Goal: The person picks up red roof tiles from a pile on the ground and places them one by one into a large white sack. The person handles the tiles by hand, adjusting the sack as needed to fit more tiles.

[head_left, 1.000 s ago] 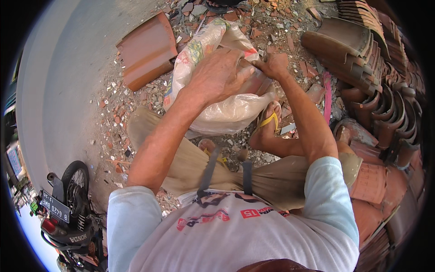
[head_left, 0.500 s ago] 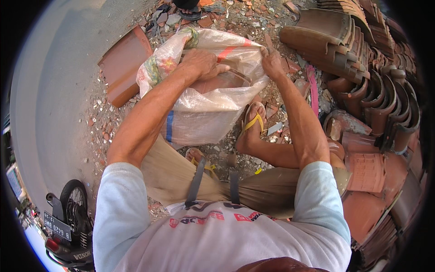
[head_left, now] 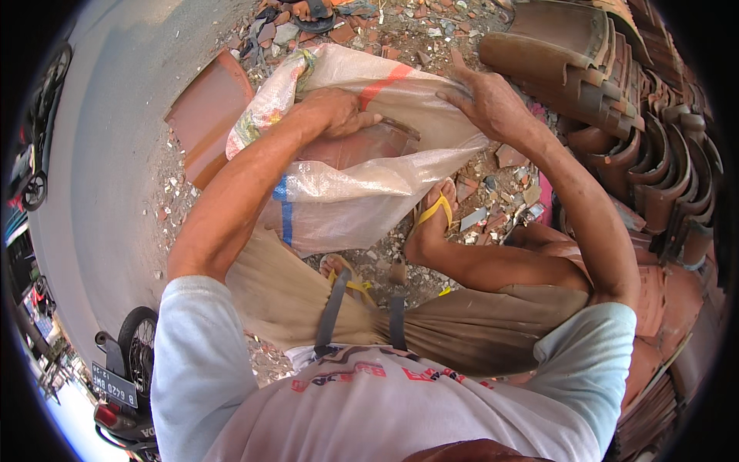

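Note:
A white woven sack (head_left: pixel 350 204) with red and blue stripes lies in front of me, its mouth spread wide. Inside it sits a reddish-brown roof tile (head_left: pixel 346 150), its lower part hidden by the sack's near side. My left hand (head_left: pixel 332 110) reaches into the mouth and is closed at the tile's upper left edge; the thumb points right and the other fingers are partly hidden. Over the right rim of the sack, my right hand (head_left: pixel 493 104) is open, with fingers apart and nothing held in it.
Another roof tile (head_left: pixel 208 108) lies left of the sack. Stacked curved tiles (head_left: pixel 554 65) rise at the right, above more flat tiles (head_left: pixel 677 300). Rubble (head_left: pixel 439 31) covers the ground. A parked motorcycle (head_left: pixel 127 385) is at lower left. Beyond the sack is a person's foot (head_left: pixel 312 11).
My right hand has let go of the sack's rim and moved slightly right, its fingers opening. The sack's right side has spread outward. My left hand stays almost where it was.

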Action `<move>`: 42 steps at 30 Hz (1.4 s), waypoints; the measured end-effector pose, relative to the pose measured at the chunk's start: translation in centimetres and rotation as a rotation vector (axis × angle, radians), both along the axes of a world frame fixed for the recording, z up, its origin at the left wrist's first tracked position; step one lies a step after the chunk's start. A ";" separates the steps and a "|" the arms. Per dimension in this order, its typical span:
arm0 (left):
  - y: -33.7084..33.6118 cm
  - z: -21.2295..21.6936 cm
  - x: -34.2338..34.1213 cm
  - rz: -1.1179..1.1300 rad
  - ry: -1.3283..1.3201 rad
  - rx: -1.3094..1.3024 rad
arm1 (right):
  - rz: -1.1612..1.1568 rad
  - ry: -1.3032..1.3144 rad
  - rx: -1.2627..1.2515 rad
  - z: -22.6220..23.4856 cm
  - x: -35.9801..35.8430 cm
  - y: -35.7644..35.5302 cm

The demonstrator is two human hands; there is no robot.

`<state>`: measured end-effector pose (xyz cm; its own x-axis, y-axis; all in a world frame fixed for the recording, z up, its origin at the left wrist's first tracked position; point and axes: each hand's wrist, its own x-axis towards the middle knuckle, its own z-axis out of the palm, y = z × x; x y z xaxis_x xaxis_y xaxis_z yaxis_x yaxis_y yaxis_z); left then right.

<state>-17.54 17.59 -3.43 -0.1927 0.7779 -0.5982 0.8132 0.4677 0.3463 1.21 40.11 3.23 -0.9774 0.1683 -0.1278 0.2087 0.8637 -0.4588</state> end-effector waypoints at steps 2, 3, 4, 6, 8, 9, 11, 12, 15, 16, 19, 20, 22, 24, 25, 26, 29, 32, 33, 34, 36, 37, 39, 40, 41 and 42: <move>-0.8 0.8 -0.2 -0.008 -0.053 -0.062 | 0.002 0.031 0.028 0.2 -1.1 -0.8; -0.8 0.0 -0.3 -0.020 0.012 -0.051 | 0.047 0.067 0.032 0.5 -1.7 -1.3; -0.8 -1.6 -0.2 -0.033 0.079 -0.041 | 0.091 0.105 0.035 0.8 -2.0 -2.2; -0.4 -2.6 -0.5 -0.129 0.176 0.014 | 0.113 0.092 0.034 1.7 -2.7 -3.2; -0.4 -2.4 -0.3 -0.044 0.025 -0.128 | 0.111 0.047 0.013 1.9 -3.0 -3.3; 0.4 -2.2 -0.9 -0.004 -0.033 -0.175 | 0.108 0.040 0.030 2.2 -3.5 -2.8; -0.1 -4.0 -1.4 0.027 -0.002 -0.082 | 0.155 0.205 0.190 0.6 -3.4 -2.0; -1.0 -4.5 -1.2 0.065 0.017 0.032 | 0.186 0.282 0.276 -0.3 -3.4 -1.6; -2.0 -4.0 -1.0 0.104 0.088 0.145 | 0.460 0.313 0.157 2.1 -3.9 -6.3; -2.0 -3.9 -0.7 0.099 0.107 0.144 | 0.505 0.214 0.054 1.5 -3.6 -8.3; -3.9 -4.9 -1.1 0.302 -0.011 0.491 | 0.398 0.054 0.005 -3.5 -4.6 -12.0; -4.3 -4.5 -1.0 0.362 -0.004 0.518 | 0.360 0.021 -0.010 -5.7 -5.2 -12.1; -6.0 -3.5 -0.4 0.281 0.016 0.585 | 0.267 -0.030 -0.011 -9.0 -5.9 -12.4; -8.3 -2.4 -0.2 0.262 0.087 0.652 | 0.160 -0.030 -0.007 -11.4 -7.3 -13.1; -9.4 -2.1 0.1 0.278 0.132 0.688 | 0.119 -0.057 -0.094 -12.4 -7.5 -13.3; -10.3 -1.8 0.3 0.293 0.176 0.725 | 0.078 -0.085 -0.181 -13.3 -7.6 -13.5; -12.8 -1.3 0.5 0.443 0.215 0.808 | 0.005 -0.200 -0.354 -12.0 -9.2 -14.9; -14.7 -0.7 0.3 0.829 0.166 0.791 | -0.002 -0.299 -0.402 -10.3 -10.8 -15.3; -15.3 -0.4 0.5 0.973 0.137 0.788 | 0.003 -0.326 -0.404 -10.0 -11.2 -15.3; -15.9 -0.7 0.4 1.064 0.150 0.769 | 0.015 -0.310 -0.394 -10.5 -11.4 -15.4; -17.5 -2.3 0.0 1.249 0.178 0.720 | 0.045 -0.277 -0.378 -12.2 -11.7 -15.8; -18.6 -3.7 -0.1 1.305 0.209 0.616 | 0.032 -0.310 -0.389 -12.5 -12.2 -16.2; -20.4 -6.9 -0.8 1.413 0.278 0.410 | 0.014 -0.367 -0.411 -12.3 -14.0 -16.9; -21.3 -7.8 -1.2 1.487 -0.013 0.442 | 0.034 -0.358 -0.405 -11.9 -14.7 -17.2; -22.2 -8.5 -1.3 1.540 -0.311 0.466 | 0.056 -0.352 -0.400 -11.4 -15.2 -17.5; -22.4 -8.8 -1.4 1.569 -0.620 0.483 | 0.076 -0.352 -0.393 -11.0 -15.5 -17.7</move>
